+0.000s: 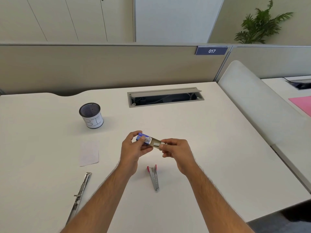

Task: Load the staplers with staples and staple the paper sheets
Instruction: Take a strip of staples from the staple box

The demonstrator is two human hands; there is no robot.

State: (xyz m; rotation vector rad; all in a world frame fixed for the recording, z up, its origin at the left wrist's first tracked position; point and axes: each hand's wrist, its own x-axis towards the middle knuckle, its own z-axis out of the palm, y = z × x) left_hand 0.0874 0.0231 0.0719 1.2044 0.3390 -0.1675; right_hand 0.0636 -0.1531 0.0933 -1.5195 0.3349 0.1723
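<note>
My left hand (pixel 133 149) grips a small blue staple box (pixel 143 137) above the middle of the white desk (pixel 210 148). Its inner tray (pixel 155 142) is slid out to the right, and my right hand (pixel 178 151) pinches that tray's end, where a strip of staples shows. A pink-backed stapler (pixel 154 176) lies open on the desk just below my hands. A second, long metal stapler (pixel 80 190) lies opened flat at the lower left, partly hidden by my left forearm. White paper sheets (pixel 89 153) rest left of my hands.
A mesh pen cup (pixel 91 117) with a white paper label stands at the back left. An open cable tray (pixel 165 97) is set into the desk's far side below the partition wall. A white divider (pixel 255 105) borders the desk on the right.
</note>
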